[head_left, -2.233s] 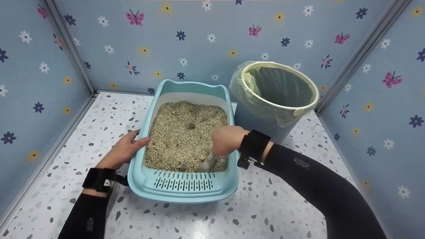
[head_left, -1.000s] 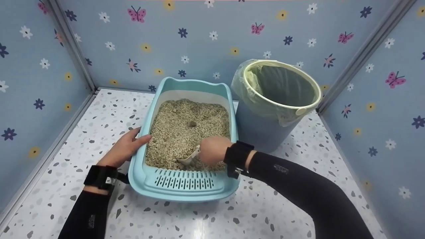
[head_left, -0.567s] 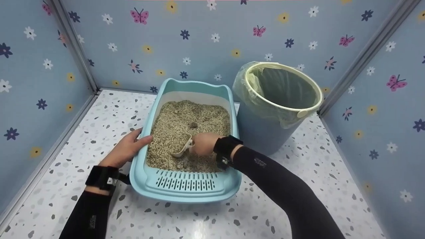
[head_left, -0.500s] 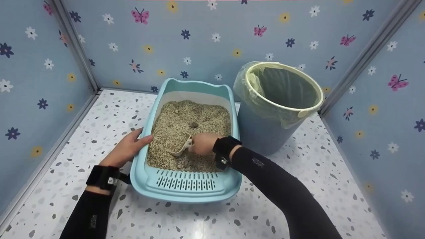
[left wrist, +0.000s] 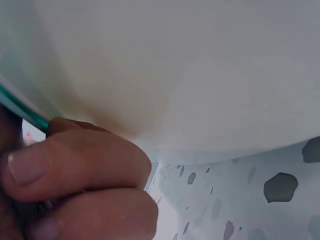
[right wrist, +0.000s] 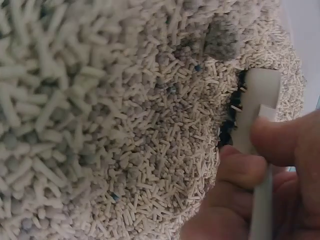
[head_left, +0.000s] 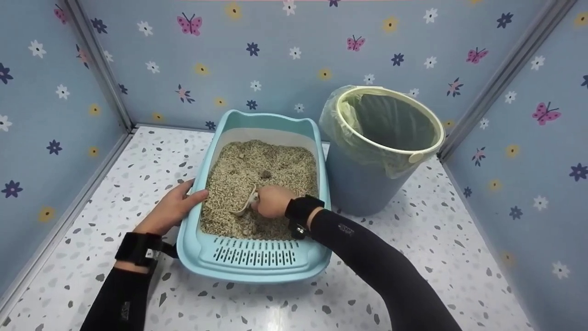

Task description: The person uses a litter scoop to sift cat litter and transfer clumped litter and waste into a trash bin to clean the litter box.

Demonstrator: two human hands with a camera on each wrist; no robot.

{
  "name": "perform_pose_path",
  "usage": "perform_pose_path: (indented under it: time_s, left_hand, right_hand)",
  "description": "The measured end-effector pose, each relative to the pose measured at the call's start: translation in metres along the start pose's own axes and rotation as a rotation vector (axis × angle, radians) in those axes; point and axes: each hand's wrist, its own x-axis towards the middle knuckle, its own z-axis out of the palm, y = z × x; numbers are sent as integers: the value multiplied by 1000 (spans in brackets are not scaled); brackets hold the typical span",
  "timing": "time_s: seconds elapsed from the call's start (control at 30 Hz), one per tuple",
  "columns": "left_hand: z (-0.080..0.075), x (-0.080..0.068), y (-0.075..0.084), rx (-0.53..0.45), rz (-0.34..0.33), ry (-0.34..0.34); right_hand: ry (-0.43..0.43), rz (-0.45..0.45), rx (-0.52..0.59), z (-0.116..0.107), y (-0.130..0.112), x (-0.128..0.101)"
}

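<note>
My right hand point(head_left: 275, 201) grips the handle of a pale litter scoop point(head_left: 244, 207). The scoop is tilted, its edge in the pelleted cat litter point(head_left: 248, 158) near the front middle of the box. From the right wrist view, thumb and fingers close round the scoop's handle point(right wrist: 261, 212), and dark slots show along its head. My left hand point(head_left: 170, 209) holds the left rim of the light-blue litter box point(head_left: 255, 272), thumb over the edge, fingers point(left wrist: 90, 160) curled beneath it. One dark clump point(head_left: 265, 174) lies on the litter beyond the scoop.
Right behind the litter box stands a blue bin point(head_left: 363, 188) with a cream rim and a translucent yellowish bag point(head_left: 333, 115) folded over it. Flower-patterned panels point(head_left: 275, 59) enclose the speckled white surface point(head_left: 376, 294) at the back and both sides.
My right hand has carried the scoop leftward through the litter, from the front right toward the middle left, and the scoop has turned. My left hand stays on the rim.
</note>
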Motion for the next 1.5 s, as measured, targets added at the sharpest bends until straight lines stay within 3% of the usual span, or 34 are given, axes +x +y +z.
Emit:
perform_pose_path:
  time_s: [0.23,0.97,1.5]
  left_hand:
    - [0,0,-2,-29,17,-22]
    - [1,0,0,-25,24,-12]
    - [2,-1,-2,5,17,5]
  right_hand:
    - [79,-8,-3,2,3,4]
    - [38,12,178,-14,2,-5]
    - [162,18,289,-39,14,-41]
